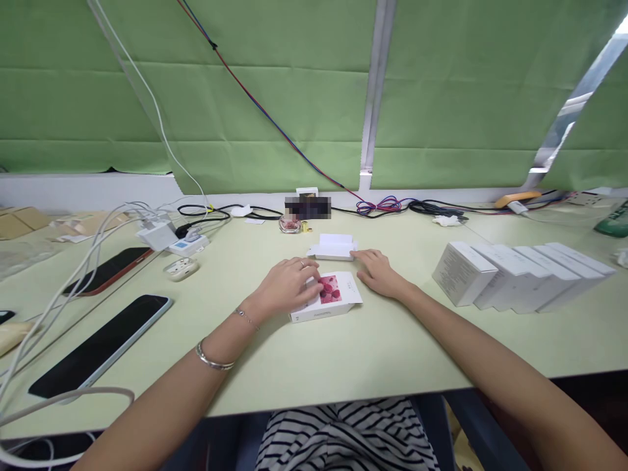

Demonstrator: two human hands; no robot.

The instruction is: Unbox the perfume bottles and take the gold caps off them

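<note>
Left hand (289,286) on printed box (332,292) — can't tell grip | right hand (379,269) at white tray (332,251) — grip released | tray toward surface (392,353) back edge

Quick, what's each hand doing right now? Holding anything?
Left hand: fingers bent over the printed box; whether it grips cannot be told.
Right hand: open, thumb apart, fingertips at the small white box, not wrapped around it.

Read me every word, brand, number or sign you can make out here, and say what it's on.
None can be read.
White box with the pink picture: print on top and side, too small.
Leftmost standing white box: lines of grey print, too small.
Green object at the right edge: pale marks, too blurred.
</note>
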